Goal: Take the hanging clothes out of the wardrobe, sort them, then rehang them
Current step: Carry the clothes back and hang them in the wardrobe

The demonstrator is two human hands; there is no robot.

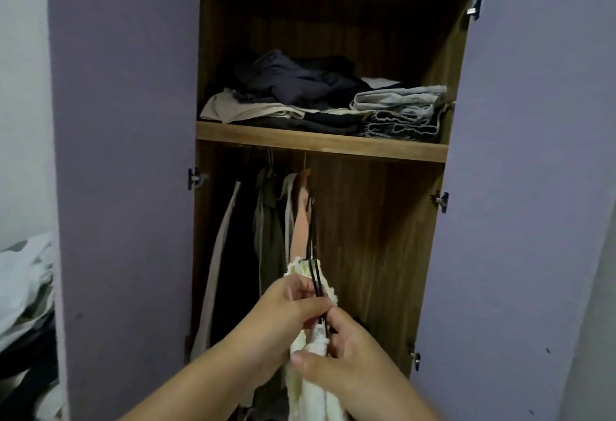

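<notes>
A cream lace-trimmed garment (310,387) hangs on a thin black hanger (313,254) in front of the open wardrobe (383,227). My left hand (286,307) grips the garment's top and the hanger's wires. My right hand (336,357) pinches the cream cloth just below, thumb on the fabric. Behind them several garments hang at the left of the lower compartment: a peach one (301,217), an olive one (268,237) and a dark one with a beige edge (216,254). The rail is hidden under the shelf.
A wooden shelf (320,142) carries folded dark, beige and denim clothes (400,114). Two lilac doors (126,154) (520,187) stand open on either side. A heap of pale bedding (23,280) lies at the far left. The lower compartment's right half holds nothing hanging.
</notes>
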